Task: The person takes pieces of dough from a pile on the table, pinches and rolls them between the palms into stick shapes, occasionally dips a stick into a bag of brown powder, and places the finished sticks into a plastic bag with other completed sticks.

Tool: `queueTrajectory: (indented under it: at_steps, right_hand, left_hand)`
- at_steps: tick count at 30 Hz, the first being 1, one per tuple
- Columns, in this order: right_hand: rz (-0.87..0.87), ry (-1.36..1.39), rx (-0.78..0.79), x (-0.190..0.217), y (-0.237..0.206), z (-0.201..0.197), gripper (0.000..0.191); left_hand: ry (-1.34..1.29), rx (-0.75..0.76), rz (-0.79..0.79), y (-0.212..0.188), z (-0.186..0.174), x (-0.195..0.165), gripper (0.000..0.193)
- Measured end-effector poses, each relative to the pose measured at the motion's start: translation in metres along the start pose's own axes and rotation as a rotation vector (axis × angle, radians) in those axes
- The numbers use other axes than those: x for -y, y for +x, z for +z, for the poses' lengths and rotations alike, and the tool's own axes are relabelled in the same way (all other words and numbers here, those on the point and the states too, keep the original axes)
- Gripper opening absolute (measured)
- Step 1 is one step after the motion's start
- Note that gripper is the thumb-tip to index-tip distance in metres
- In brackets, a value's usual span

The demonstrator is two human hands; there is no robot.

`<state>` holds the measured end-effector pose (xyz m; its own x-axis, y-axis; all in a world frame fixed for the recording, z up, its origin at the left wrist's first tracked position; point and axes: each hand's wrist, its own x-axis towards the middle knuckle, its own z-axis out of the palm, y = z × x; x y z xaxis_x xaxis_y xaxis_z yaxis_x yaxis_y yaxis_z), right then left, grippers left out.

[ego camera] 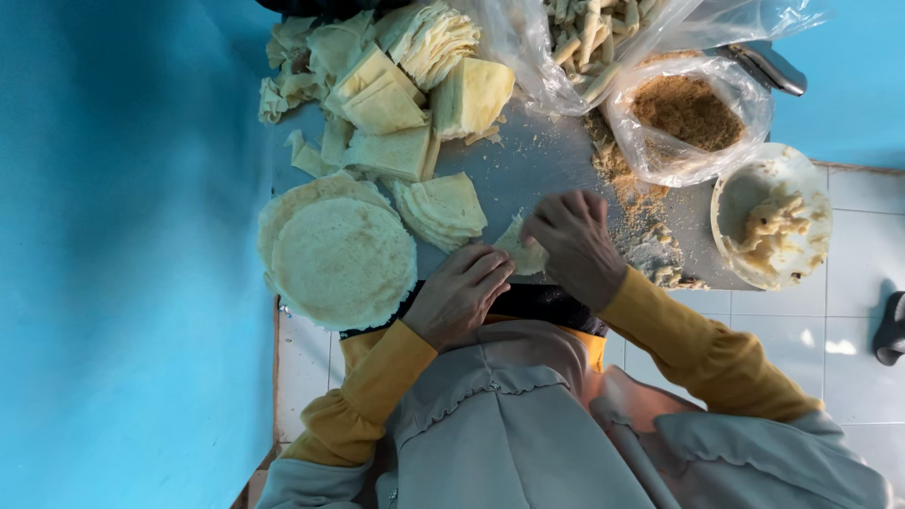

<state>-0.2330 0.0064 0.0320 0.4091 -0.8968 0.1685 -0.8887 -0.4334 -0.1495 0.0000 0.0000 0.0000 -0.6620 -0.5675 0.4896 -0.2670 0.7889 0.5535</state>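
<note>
Head view: both hands' grip pinches the small folded wrapper, left hand below it, right hand beside.

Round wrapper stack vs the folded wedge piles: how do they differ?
The round wrapper stack lies flat, whole and circular, overhanging the grey board at its near left edge. The folded wedge piles are cut into triangular pieces and heaped loosely, some tilted, toward the board's far end. Both are the same pale yellow thin sheet.
</note>
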Motion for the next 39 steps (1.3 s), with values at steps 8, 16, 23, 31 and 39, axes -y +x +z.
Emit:
queueTrajectory:
  at_steps: [8,16,23,31,39]
  right_hand:
    - [-0.001,-0.218,-0.058,0.027,0.002,-0.019,0.042]
    - [-0.026,-0.076,-0.142,-0.015,-0.034,-0.011,0.027]
    - [0.282,0.074,-0.222,-0.163,0.0,-0.042,0.021]
    - [0.206,-0.034,-0.223,-0.192,0.026,0.002,0.016]
    - [0.361,0.666,-0.232,-0.134,-0.002,-0.048,0.025]
  left_hand:
    - [0.012,0.01,-0.017,-0.003,-0.002,-0.002,0.031]
    - [-0.022,0.006,0.003,-0.006,-0.005,0.004,0.03]
    - [0.005,0.006,0.025,-0.004,-0.004,0.007,0.029]
    - [-0.043,-0.054,-0.116,-0.006,-0.005,-0.002,0.026]
    - [0.093,-0.127,-0.408,0.006,0.004,-0.026,0.028]
